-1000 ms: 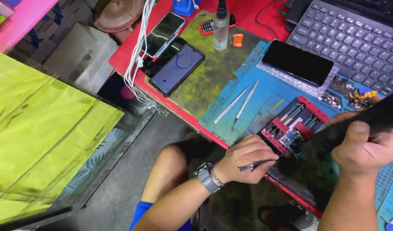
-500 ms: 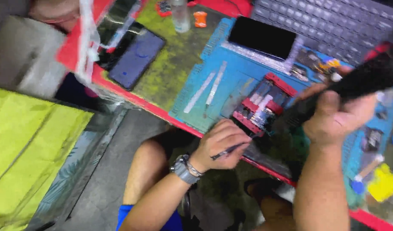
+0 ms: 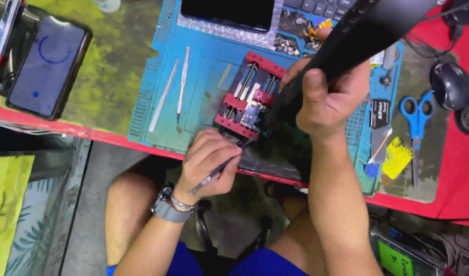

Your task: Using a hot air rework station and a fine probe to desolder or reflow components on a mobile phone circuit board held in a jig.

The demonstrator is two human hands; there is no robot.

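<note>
My left hand (image 3: 210, 162) pinches thin tweezers (image 3: 221, 168) whose tip reaches a small circuit board (image 3: 250, 115) clamped in a red holder (image 3: 244, 97) on the blue work mat (image 3: 203, 92). My right hand (image 3: 330, 97) grips a thick black hot-air handle (image 3: 362, 30), its nozzle angled down toward the board. A grey watch and a bracelet sit on my left wrist (image 3: 169, 207).
Two thin metal prying tools (image 3: 173, 92) lie on the mat's left part. A dark phone (image 3: 46, 66) rests at the far left, another phone (image 3: 226, 13) at the top. Blue scissors (image 3: 415, 122), a mouse (image 3: 451, 84) and a yellow pick (image 3: 396, 158) are on the right, all on a red table (image 3: 464, 174).
The view has closed in on the work mat. My left hand with the tweezers has moved up to the clamped board, and the black handle now points at it from above.
</note>
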